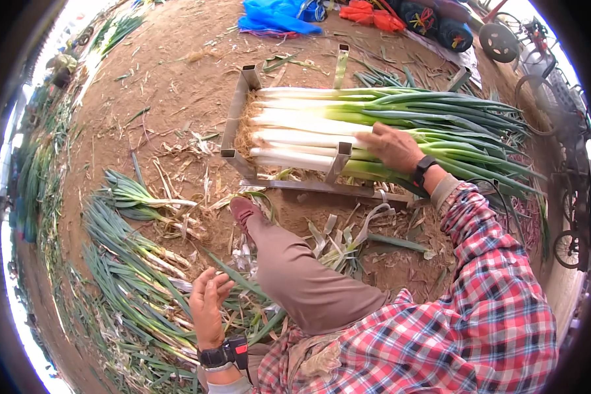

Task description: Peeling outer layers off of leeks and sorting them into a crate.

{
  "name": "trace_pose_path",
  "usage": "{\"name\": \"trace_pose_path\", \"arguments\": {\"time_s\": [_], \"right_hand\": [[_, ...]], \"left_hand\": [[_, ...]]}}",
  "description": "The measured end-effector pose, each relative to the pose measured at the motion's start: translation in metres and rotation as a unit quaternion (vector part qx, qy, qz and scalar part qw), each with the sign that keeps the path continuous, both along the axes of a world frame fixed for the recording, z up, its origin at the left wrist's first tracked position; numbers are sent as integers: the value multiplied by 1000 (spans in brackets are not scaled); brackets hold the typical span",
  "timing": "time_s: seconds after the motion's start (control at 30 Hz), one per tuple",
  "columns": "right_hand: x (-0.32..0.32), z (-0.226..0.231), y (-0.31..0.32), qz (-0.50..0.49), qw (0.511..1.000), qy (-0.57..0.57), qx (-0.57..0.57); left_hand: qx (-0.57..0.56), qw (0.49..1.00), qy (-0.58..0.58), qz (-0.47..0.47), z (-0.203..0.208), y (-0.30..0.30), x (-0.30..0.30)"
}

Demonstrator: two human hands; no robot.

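Observation:
A stack of long leeks (322, 121), white stems left and green leaves right, lies in a metal rack (235, 115) on the dirt. My right hand (393, 146) rests flat on top of the stack, pressing on the stems where white turns green. My left hand (208, 305) hovers open, fingers spread, above a loose pile of leeks (125, 262) on the ground at my left. It holds nothing. My leg in brown trousers (295, 269) stretches toward the rack, the foot (241, 209) near its front rail.
Trimmed leaves and husks (338, 246) litter the dirt in front of the rack. More leeks line the far left edge (43, 190). Blue and orange cloths (279, 16) lie at the back. Bicycles (538, 85) and wheels stand at the right.

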State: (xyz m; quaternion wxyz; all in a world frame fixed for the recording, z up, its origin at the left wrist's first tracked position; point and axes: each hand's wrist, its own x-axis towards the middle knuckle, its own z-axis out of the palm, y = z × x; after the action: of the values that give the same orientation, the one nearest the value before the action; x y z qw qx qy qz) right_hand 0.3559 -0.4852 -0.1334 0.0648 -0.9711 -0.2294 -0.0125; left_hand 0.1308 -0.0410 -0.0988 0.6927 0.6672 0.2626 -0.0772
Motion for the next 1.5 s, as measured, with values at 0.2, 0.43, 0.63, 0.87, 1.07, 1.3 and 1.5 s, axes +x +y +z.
{"name": "trace_pose_path", "arguments": {"time_s": [0.2,0.43,0.63,0.87,1.07,1.3,1.5], "right_hand": [[3,-4,14,57,997,-57,-20],[18,-30,33,59,991,-99,-67],[3,-22,31,33,996,-64,58],[8,-51,35,96,993,-64,17],[15,-62,34,132,988,-85,-3],[19,-69,32,106,990,-92,-1],[-15,-53,12,55,993,-104,27]], "left_hand": [[5,999,5,-32,-12,-9,8],[-3,1000,18,-18,-8,-8,9],[-2,999,42,-3,-12,-4,6],[20,998,29,-51,-17,-13,25],[20,997,25,-68,-13,-22,39],[167,965,-63,-192,-19,-40,98],[378,801,-251,-390,-27,-110,188]]}}
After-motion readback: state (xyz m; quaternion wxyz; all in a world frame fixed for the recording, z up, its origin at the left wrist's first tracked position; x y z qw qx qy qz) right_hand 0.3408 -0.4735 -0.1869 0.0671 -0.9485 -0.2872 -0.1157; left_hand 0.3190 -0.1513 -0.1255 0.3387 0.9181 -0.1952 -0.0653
